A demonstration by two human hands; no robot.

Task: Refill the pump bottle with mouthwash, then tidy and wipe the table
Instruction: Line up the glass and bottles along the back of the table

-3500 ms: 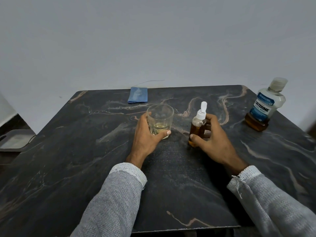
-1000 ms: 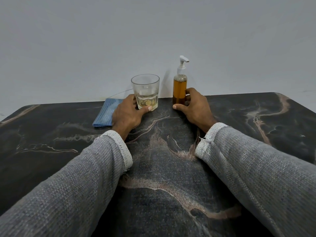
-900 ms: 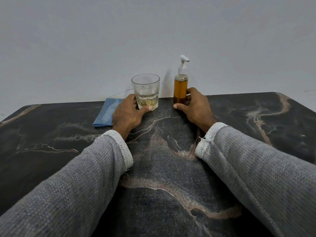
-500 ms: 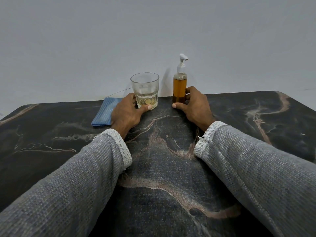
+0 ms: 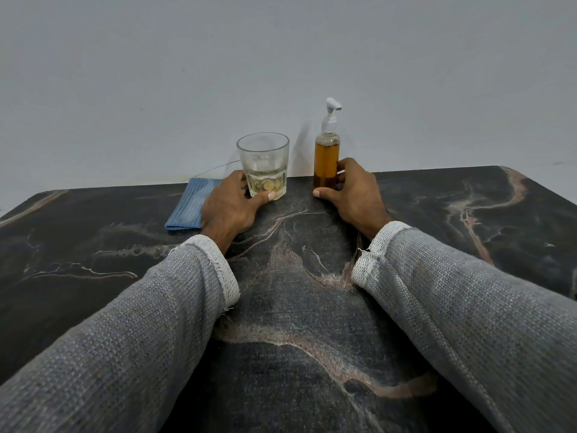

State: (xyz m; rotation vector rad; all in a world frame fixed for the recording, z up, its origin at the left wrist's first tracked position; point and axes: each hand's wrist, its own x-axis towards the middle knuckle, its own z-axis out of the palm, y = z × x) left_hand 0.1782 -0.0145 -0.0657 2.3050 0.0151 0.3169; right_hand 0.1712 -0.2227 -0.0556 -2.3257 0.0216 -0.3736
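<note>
We've only got one view here, the wide-angle head cam, so there's no second angle sharing any part of the scene. It sits low, close over the dark marble-patterned tabletop [image 5: 296, 323], and faces forward along both grey knitted sleeves [image 5: 468, 307] toward the far edge and the plain pale wall [image 5: 281, 57] behind it. The forearms fill the bottom corners, really near the lens. The left hand [image 5: 228, 207] and right hand [image 5: 356, 192] land mid-frame, further out. The wall takes up roughly the top third, and wide-angle stretch shows at the edges.
</note>
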